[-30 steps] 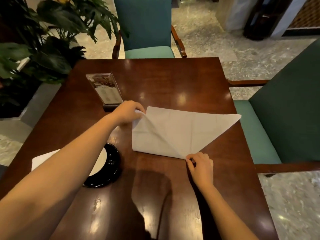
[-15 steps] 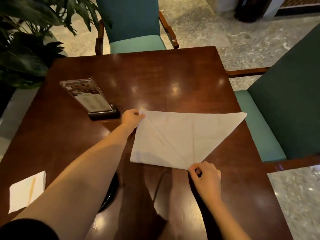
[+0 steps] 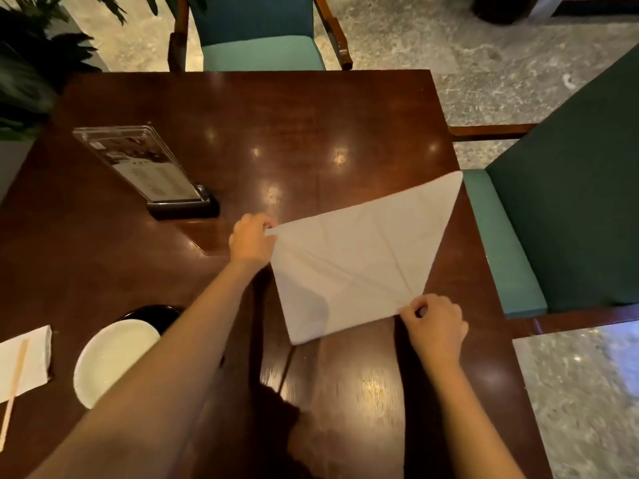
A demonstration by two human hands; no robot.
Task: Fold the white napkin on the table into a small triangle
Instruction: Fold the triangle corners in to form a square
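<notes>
The white napkin [image 3: 363,257] lies flat on the dark wooden table [image 3: 294,133], right of centre, with crease lines across it. Its far right corner reaches the table's right edge. My left hand [image 3: 252,242] pinches the napkin's upper left corner. My right hand [image 3: 434,324] pinches the napkin's near right corner, fingers curled round the edge. The near left corner points toward me and lies free on the table.
A clear acrylic menu stand [image 3: 145,167] on a black base stands at the left. A white plate [image 3: 110,357] on a black saucer and a second napkin with a chopstick [image 3: 20,361] lie near left. Green chairs stand beyond [image 3: 259,50] and right [image 3: 570,209].
The raised left flap has been laid down, so the napkin now lies flat. Both hands keep their corners. The camera view has tilted and shifted, so the napkin appears rotated.
</notes>
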